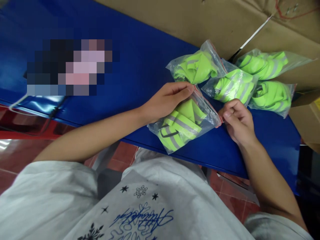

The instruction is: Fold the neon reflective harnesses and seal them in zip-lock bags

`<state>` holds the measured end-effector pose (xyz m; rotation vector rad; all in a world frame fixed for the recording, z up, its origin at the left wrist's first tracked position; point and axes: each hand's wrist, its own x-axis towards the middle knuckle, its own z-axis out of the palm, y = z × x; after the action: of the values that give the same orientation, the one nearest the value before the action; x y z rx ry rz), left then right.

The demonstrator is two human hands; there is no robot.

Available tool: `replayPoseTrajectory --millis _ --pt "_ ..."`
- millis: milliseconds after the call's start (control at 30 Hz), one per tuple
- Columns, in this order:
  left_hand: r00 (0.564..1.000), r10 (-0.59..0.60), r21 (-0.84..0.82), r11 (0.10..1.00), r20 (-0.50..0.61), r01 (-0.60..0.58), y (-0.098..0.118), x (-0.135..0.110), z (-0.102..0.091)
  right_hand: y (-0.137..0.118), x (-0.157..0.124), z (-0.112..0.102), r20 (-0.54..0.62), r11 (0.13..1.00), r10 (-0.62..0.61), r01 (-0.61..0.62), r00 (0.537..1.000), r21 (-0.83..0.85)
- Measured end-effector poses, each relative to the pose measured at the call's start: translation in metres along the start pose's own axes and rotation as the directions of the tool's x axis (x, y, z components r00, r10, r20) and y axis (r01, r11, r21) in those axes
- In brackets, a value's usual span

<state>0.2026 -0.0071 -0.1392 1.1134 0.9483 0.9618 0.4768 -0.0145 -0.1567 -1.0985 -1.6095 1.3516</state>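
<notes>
A clear zip bag (208, 121) with a red seal line lies at the near edge of the blue table. Inside it is a folded neon-yellow strap (186, 123) with grey reflective stripes and a black buckle. My left hand (170, 98) pinches the bag's top at the left end of the seal. At the other end of the seal, my right hand (237, 120) has its thumb and finger closed on the bag's corner. Just beyond my hands lie more filled bags, the nearest being one bag (196, 66) and another bag (235, 86).
Two further filled bags, one bag (265, 63) at the back and one bag (272, 96) at the right, lie by brown cardboard (175, 20). A blurred-out patch (70, 68) covers something on the blue table (130, 60). A cable (53, 111) hangs at the left edge.
</notes>
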Motion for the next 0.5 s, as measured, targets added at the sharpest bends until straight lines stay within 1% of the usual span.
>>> replayPoseTrajectory --millis 67,100,133,200,300,400,500 --pt "0.999 0.031 0.028 0.999 -0.024 -0.031 -0.001 0.0 -0.001 0.0 0.003 -0.001 0.075 0.99 0.114 -0.119 0.991 0.075" --pt "0.999 0.043 0.033 0.999 -0.026 -0.042 -0.002 0.0 -0.001 0.0 0.004 -0.001 0.117 0.977 0.18 -0.191 0.977 0.092" --pt "0.999 0.048 0.034 0.998 -0.021 -0.048 -0.002 -0.001 -0.001 -0.001 0.005 -0.002 0.151 0.962 0.238 -0.254 0.959 0.096" --pt "0.999 0.039 0.032 0.999 -0.006 -0.039 -0.002 -0.002 0.0 -0.003 0.006 -0.003 0.193 0.942 0.307 -0.326 0.932 0.078" --pt "1.0 0.0 0.02 1.0 0.009 0.0 0.001 -0.004 0.002 -0.007 0.009 -0.003 0.23 0.935 0.323 -0.348 0.918 0.074" --pt "0.999 -0.024 0.017 1.0 0.037 0.023 0.004 -0.005 0.002 -0.01 0.01 -0.002 0.223 0.93 0.325 -0.353 0.919 0.101" --pt "0.997 -0.029 0.03 0.999 0.069 0.027 0.005 -0.006 0.002 -0.009 0.009 -0.004 0.21 0.933 0.329 -0.351 0.921 0.08"
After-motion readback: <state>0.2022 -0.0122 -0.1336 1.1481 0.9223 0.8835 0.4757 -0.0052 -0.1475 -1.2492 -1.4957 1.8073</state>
